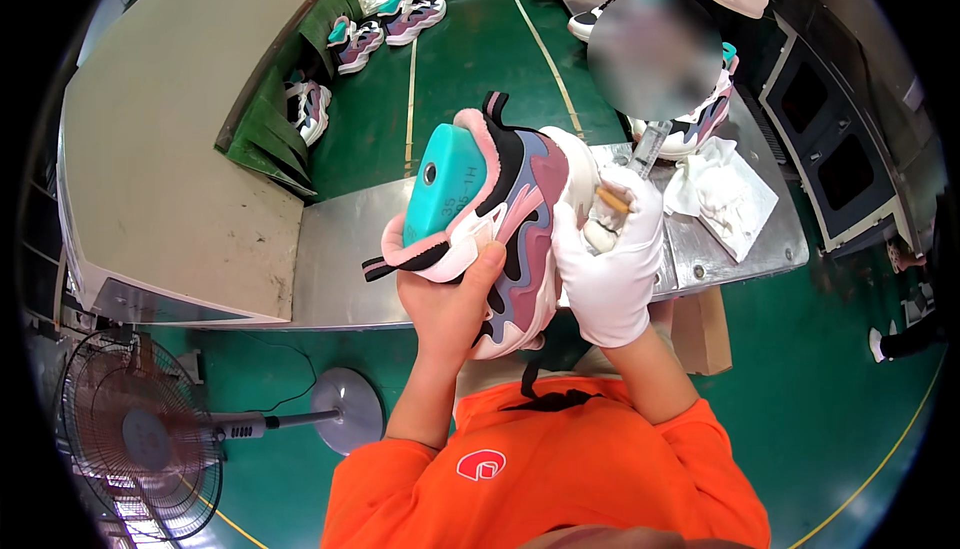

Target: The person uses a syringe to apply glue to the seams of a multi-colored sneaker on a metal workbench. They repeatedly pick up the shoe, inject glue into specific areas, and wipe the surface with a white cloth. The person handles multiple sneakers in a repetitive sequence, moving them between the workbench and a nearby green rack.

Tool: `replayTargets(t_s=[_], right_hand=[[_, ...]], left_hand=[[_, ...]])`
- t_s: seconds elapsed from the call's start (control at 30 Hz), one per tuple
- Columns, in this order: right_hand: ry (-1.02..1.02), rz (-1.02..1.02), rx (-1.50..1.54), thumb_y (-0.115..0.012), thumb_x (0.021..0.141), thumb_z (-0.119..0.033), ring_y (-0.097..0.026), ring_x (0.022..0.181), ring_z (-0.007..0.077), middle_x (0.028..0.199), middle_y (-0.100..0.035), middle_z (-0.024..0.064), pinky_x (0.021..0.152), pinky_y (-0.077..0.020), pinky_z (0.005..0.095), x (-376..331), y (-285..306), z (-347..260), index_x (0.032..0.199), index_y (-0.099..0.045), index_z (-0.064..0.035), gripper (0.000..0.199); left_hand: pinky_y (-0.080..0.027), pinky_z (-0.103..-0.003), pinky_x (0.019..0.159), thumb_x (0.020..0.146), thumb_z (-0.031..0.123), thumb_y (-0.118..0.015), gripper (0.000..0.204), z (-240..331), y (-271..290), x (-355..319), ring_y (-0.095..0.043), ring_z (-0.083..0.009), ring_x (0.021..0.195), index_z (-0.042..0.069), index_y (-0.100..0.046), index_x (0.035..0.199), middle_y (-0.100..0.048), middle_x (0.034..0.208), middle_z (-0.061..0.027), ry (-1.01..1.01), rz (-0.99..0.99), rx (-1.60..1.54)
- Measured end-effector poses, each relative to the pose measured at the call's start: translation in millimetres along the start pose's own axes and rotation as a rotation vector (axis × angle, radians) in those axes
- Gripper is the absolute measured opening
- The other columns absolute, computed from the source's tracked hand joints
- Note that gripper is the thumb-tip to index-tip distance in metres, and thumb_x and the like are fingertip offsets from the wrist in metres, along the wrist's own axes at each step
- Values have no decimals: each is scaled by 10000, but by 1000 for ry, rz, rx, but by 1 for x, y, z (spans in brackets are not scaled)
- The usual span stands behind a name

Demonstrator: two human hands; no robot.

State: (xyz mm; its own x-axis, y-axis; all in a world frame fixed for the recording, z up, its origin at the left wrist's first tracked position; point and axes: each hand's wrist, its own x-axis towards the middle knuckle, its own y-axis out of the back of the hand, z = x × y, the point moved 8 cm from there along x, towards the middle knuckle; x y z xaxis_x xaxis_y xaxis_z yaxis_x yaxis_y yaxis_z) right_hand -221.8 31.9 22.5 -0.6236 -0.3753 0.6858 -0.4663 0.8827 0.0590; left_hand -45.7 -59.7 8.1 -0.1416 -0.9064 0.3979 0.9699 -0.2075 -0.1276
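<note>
A chunky sneaker (535, 209) in purple, pink, white and black is held above the table's near edge, its sole to the right. A turquoise shoe last (445, 184) fills its opening. My bare left hand (450, 299) grips the shoe's near side, the thumb on the upper. My right hand (612, 279), in a white glove, is closed around a tan stick (612, 199) and a white wad (600, 236); its fingers reach the pale sole. A clear syringe-like tube (650, 147) sticks out above this hand; whether it is held I cannot tell.
White crumpled cloth (725, 194) lies on the metal table (690, 264) at right. Several sneakers (413, 21) stand along the green conveyor belt (480, 69), some beside a beige housing (190, 149). A fan (145, 436) stands at lower left. Other people are at the far side.
</note>
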Motion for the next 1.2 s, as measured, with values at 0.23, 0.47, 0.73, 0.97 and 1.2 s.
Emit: replayTargets(t_s=[0.23,0.47,0.73,0.97,1.2], right_hand=[[-220,-30,93,-766,677,15,-569,986,214,1112,-515,97,768,-532,308,-9,15,4,1229,-447,-47,641],[-342,63,534,-649,681,153,-515,1210,217,1221,-482,95,974,-431,339,1,52,18,1281,-395,-40,679],[-313,-77,736,-607,672,186,-541,1166,313,1206,-479,113,1039,-418,449,15,41,13,1293,-374,-59,706],[-347,-116,412,-663,704,153,-596,1010,211,1207,-502,125,768,-564,304,8,52,51,1295,-387,-79,693],[-450,-60,108,-705,752,57,-568,836,110,1128,-532,65,684,-498,212,2,91,105,1283,-473,-60,591]], left_hand=[[-454,-282,901,698,147,-832,774,-7,6,3,-572,-165,1017,-72,-373,1281,-541,1162,-125,22,21,17],[-473,-306,896,647,114,-854,848,-19,11,-9,-565,-171,1047,-35,-332,1299,-543,1163,-118,-74,42,35],[-503,-380,797,572,328,-897,689,6,11,-12,-642,-304,927,24,-576,1100,-631,1079,-164,-594,-194,605],[-531,-368,817,870,122,-560,230,45,24,-20,-649,-300,951,21,-530,1074,-671,1079,-203,-1141,-227,988],[-532,-365,823,893,131,-534,203,48,38,-15,-646,-291,974,33,-532,1070,-675,1084,-184,-1127,-240,1037]])
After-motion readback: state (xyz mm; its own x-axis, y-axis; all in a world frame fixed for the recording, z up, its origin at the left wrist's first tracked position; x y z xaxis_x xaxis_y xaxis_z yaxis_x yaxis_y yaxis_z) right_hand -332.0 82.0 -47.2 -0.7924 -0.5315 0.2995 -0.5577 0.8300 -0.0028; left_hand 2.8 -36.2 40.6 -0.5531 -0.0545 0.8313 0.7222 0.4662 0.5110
